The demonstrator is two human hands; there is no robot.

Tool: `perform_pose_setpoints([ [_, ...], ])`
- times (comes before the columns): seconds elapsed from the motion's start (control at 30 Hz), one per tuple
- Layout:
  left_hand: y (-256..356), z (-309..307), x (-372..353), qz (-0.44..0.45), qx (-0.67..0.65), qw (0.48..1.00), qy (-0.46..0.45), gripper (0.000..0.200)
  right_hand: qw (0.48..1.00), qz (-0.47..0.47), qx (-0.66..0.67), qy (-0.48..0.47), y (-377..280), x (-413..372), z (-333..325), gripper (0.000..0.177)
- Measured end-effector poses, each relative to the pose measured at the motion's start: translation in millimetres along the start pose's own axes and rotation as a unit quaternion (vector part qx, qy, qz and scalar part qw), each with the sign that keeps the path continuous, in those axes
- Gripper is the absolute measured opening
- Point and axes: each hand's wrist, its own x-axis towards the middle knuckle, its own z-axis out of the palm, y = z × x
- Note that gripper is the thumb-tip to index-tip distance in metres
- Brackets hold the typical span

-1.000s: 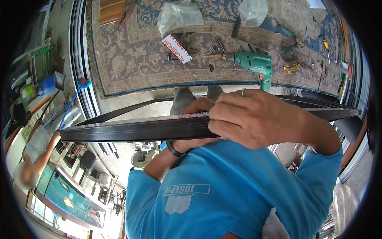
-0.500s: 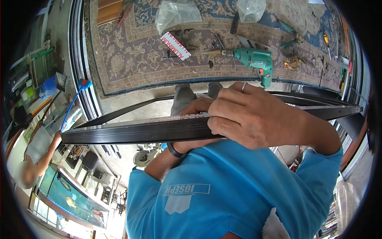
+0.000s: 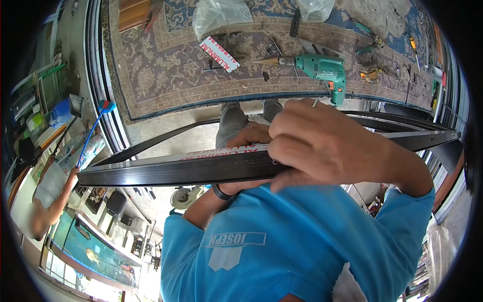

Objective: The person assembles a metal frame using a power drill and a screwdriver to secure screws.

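A long black aluminium frame [image 3: 151, 172] crosses in front of my torso. White film with red lettering [image 3: 221, 151] runs along its upper side. My left hand [image 3: 250, 135], a black band on its wrist, wraps round the bar from beneath, fingers showing beyond the far side. My right hand [image 3: 322, 143], with a ring, is closed against the near face of the bar, next to a small dark spot [image 3: 274, 161]. Its fingers are curled and the thumb is blurred below; whatever they pinch is hidden.
On the patterned rug [image 3: 166, 85] ahead lie a green power drill [image 3: 320, 68], a lettered strip [image 3: 220, 54], pliers [image 3: 367, 43], a screwdriver [image 3: 413, 48] and plastic bags [image 3: 221, 17]. At left, another person [image 3: 50, 186] is beside a blue-handled brush [image 3: 89, 136]. A fish tank [image 3: 90, 246] stands behind.
My right hand has curled tighter and shifted slightly right, uncovering a dark spot on the bar; its thumb now shows below. My left hand keeps its hold. The frame's left end has dropped slightly in view.
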Motion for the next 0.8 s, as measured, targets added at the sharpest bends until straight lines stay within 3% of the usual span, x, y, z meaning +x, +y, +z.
perform_pose_setpoints([
  [0.07, -7.5, -0.8, -6.3, -0.041, 0.014, 0.999, 0.001, 0.059, 0.997, -0.003, -0.06, -0.045, -6.0, 2.4, -0.6, 0.026],
  [0.17, -12.6, -6.5, 1.8, 0.053, 0.02, 0.998, -0.02, 0.061, 0.995, -0.03, -0.09, -0.034, -9.4, 3.3, -2.1, 0.023],
  [0.23, -13.2, -7.8, 7.1, 0.119, 0.025, 0.992, -0.025, 0.063, 0.999, -0.022, 0.039, 0.031, -10.2, 4.6, -11.2, 0.019],
  [0.4, -9.7, -3.0, 7.2, 0.109, -0.002, 0.994, -0.003, 0.066, 0.982, 0.162, 0.089, 0.045, -3.7, -7.2, -31.1, 0.019],
  [0.5, -12.2, -7.1, 9.3, 0.118, 0.019, 0.992, -0.033, 0.071, 0.944, 0.293, 0.142, -0.046, -6.2, -28.0, -20.3, 0.021],
  [0.63, -14.3, -13.4, 12.3, 0.143, 0.041, 0.987, -0.059, 0.073, 0.97, 0.209, 0.123, 0.035, -4.7, -31.8, -11.2, 0.025],
  [0.73, -10.8, -9.1, 16.9, 0.137, 0.017, 0.99, -0.02, 0.058, 0.971, 0.195, 0.119, 0.073, -2.6, -31.1, -7.4, 0.024],
  [0.8, -12.5, -14.8, 20.4, 0.127, 0.032, 0.99, -0.042, 0.068, 0.975, 0.197, 0.07, 0.08, -1.7, -31.2, -5.9, 0.022],
])
